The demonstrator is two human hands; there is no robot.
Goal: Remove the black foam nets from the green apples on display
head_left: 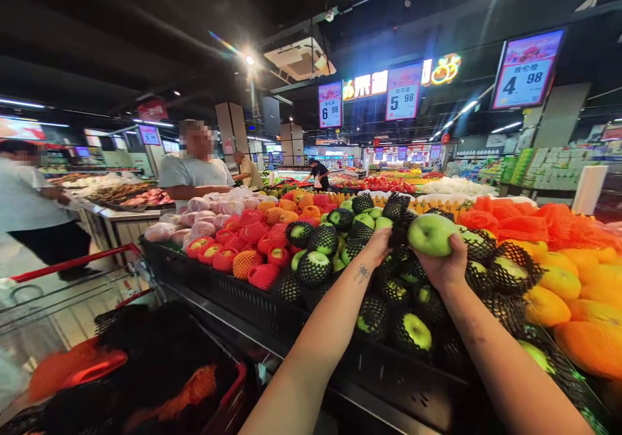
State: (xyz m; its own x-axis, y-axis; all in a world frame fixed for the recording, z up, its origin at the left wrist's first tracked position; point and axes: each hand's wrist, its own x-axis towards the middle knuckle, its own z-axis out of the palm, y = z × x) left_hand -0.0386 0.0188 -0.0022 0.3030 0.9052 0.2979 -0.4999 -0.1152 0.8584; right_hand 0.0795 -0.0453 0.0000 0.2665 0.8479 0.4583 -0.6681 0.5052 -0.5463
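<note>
In my right hand (449,263) a bare green apple (431,235) is held up above the heap, its stem hollow facing me. My left hand (379,246) is just left of it, fingers closed and partly hidden, at a dark foam net sleeve (401,226) that it seems to pinch. Below both hands lie several green apples (416,331) in black foam nets, inside a black crate (291,318).
Red-netted fruit (265,237) and pale wrapped fruit (214,211) fill the left of the stand; oranges (590,305) lie at right. A shopping cart (72,266) with bags stands at lower left. A person (197,169) is across the stand. Price signs (403,91) hang overhead.
</note>
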